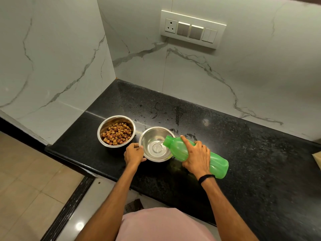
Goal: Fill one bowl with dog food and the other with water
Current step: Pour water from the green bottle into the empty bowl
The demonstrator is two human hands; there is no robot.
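The right hand (pixel 197 156) is wrapping around the middle of a green bottle (pixel 196 156), fingers curled over its far side, gripping it tilted with the open neck lowered over the rim of the water bowl (pixel 157 144). A thin stream of water (pixel 159 144) is running from the neck into that bowl, and a shallow pool is gathering at its bottom. A dark band (pixel 206 178) is sitting on the right wrist. The left hand (pixel 133 153) is clasping the near-left rim of the water bowl, thumb over the edge and fingers under the side, steadying it.

Taking the water bowl as the landmark: the bowl of dog food (pixel 116 131), holding brown kibble, is standing just beside it to the far left, the two rims nearly touching. The black countertop (pixel 251 162) is carrying both. Its front edge is running close in front of the water bowl, just under the left wrist, and its left end is lying a little beyond the food bowl. Behind the water bowl, wet streaks and droplets (pixel 173 117) are spotting the stone, with open surface reaching back to the marble wall (pixel 191 75). To the right of the water bowl, past the bottle's base, a long stretch of counter is lying free. A switch panel (pixel 192 28) is sitting on the wall, high above
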